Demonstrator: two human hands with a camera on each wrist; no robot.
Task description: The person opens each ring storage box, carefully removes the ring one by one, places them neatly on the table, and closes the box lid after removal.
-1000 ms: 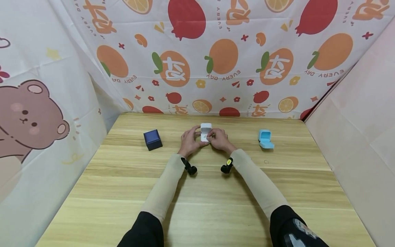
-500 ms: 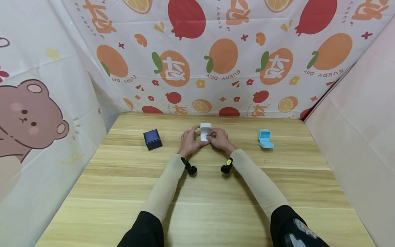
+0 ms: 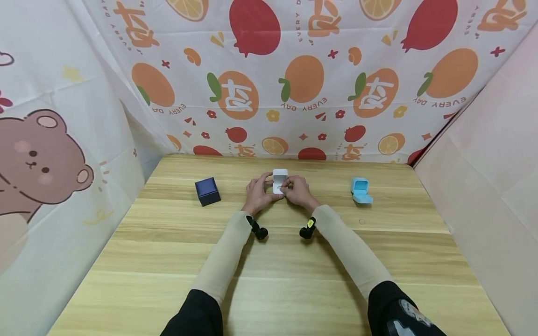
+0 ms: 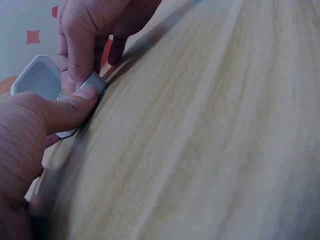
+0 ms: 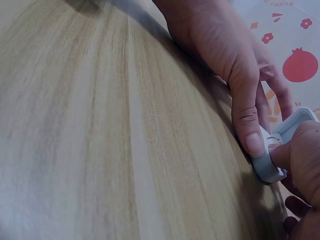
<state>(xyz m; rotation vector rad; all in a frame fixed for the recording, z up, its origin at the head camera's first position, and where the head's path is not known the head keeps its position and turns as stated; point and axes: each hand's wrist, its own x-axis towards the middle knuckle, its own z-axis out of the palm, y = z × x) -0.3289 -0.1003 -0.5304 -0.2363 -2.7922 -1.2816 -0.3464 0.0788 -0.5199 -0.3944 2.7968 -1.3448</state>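
Note:
A white ring box (image 3: 279, 176) stands on the table with its lid raised. My left hand (image 3: 257, 193) grips it from the left, thumb (image 4: 86, 94) along the front of its base. From the right, my right hand (image 3: 297, 191) reaches into the box, fingertips and thumb curled at the cushion. A thin ring (image 5: 273, 140) shows there beside my right thumb, and these fingers seem to pinch it. Part of the ring and the cushion is hidden behind the fingers.
A dark blue box (image 3: 208, 191), lid down, sits to the left on the wooden table (image 3: 294, 280). Over to the right stands a light blue ring box (image 3: 361, 190) with its lid up. A fruit-print cloth (image 3: 273, 93) hangs behind the table.

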